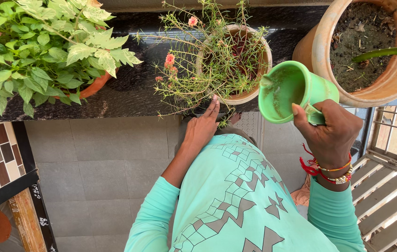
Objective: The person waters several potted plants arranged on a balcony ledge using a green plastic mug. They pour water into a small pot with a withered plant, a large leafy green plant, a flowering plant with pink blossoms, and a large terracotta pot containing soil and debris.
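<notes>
Inventory, w/ places given relative to the middle pot (250,95).

- Middle pot: pale, round, on dark stone ledge (128,93). Holds thin trailing plant w/ pink flowers (169,59), stems spilling over rim twd the left.
- Green mug (292,91): plastic, just right of pot, tipped so mouth faces pot rim; lip looks touching or nearly so. Inside looks wet; whether water is running out, can't tell.
- Right hand (331,133): below-right of pot, closed round mug handle, thumb up along mug wall. Red thread and bead bangles at wrist.
- Left hand (202,126): just below pot on its left, flat and open, fingers together, tips on ledge edge by pot base. Holds nothing.
- Leafy plant (44,46): far left of pot, green-and-cream leaves, orange pot under.
- Large clay pot (371,46): right of middle pot, behind mug; bare soil, one green shoot.
- Floor tiles, grey, below ledge; metal grating bottom right.

Handling note (judgement): tilt the mug slowly, keep lip low and over soil, not over stems, so nothing spills down ledge. Left hand as brace seems sound.
</notes>
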